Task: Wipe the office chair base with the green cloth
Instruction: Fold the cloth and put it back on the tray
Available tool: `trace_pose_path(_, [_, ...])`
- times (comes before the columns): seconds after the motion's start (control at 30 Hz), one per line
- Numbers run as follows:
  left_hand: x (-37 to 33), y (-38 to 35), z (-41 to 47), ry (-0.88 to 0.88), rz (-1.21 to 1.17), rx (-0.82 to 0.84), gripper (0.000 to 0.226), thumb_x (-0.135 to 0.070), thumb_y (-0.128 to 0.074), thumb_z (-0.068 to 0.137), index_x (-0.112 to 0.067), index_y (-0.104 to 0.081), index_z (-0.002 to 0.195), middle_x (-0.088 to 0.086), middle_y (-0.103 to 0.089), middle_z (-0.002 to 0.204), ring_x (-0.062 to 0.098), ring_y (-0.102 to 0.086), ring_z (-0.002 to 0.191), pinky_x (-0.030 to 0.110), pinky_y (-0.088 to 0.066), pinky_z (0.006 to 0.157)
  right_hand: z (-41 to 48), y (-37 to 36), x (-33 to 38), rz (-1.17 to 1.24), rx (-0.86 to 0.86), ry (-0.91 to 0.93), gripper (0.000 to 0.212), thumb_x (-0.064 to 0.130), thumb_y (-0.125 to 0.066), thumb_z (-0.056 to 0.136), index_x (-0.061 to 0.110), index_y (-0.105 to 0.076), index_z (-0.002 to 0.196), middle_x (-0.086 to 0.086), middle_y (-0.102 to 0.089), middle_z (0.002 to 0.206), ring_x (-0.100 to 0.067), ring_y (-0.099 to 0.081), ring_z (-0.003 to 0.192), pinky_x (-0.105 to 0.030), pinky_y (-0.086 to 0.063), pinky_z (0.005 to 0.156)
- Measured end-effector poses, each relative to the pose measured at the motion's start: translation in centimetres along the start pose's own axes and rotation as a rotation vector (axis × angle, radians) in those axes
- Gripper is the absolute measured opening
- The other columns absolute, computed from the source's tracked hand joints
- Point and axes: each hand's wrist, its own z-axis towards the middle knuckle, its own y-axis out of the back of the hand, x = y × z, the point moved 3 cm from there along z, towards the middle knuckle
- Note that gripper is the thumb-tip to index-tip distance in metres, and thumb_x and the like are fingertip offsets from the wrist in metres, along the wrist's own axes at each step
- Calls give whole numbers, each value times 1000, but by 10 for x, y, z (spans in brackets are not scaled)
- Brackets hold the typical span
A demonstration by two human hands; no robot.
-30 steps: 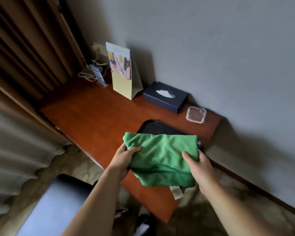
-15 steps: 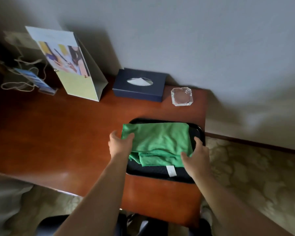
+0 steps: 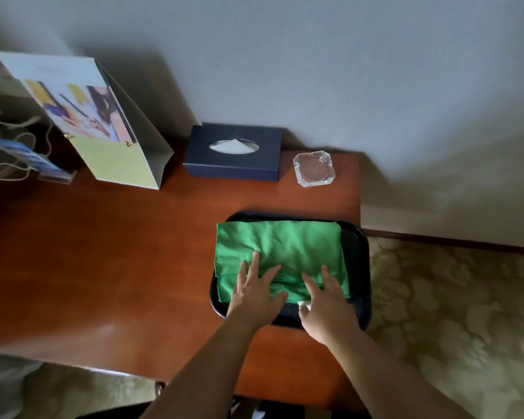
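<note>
The folded green cloth (image 3: 280, 249) lies flat on a black tray (image 3: 357, 267) at the right end of a brown wooden desk (image 3: 103, 267). My left hand (image 3: 256, 290) rests palm down on the cloth's near left part, fingers spread. My right hand (image 3: 327, 300) lies flat on its near right edge, over a small white label. Neither hand grips the cloth. Only a dark sliver of the office chair (image 3: 285, 411) shows below the desk's front edge; its base is hidden.
Along the wall stand a paper gift bag (image 3: 103, 125), a dark blue tissue box (image 3: 233, 152) and a glass ashtray (image 3: 314, 168). A small acrylic card stand (image 3: 43, 164) sits far left. Patterned carpet (image 3: 451, 313) spreads to the right of the desk.
The cloth was held up in both hands and has been laid down on the tray. Both hands have let go and now lie flat on it.
</note>
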Motion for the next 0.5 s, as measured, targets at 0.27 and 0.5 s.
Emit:
trace_pose_path(0.27, [-6,7,4,-9,-26,-107,76,-48,-64,97,-46,-25,162,-13,4,176,23,-6,162,54,-26,125,-14,3,-17,62,-3,-144,75,50,-49,101,40,-8,163,-7,19,171,-36,-11,157,-52,-37,117])
trace_pose_path(0.5, [12,15,13,182,23,-123,94,-62,-66,91,-42,-13,166,-5,6,176,29,-4,161,58,-27,122,-9,12,-31,141,-20,-174,74,48,-52,101,39,-14,163,-12,10,172,-35,-15,157,-48,-44,114])
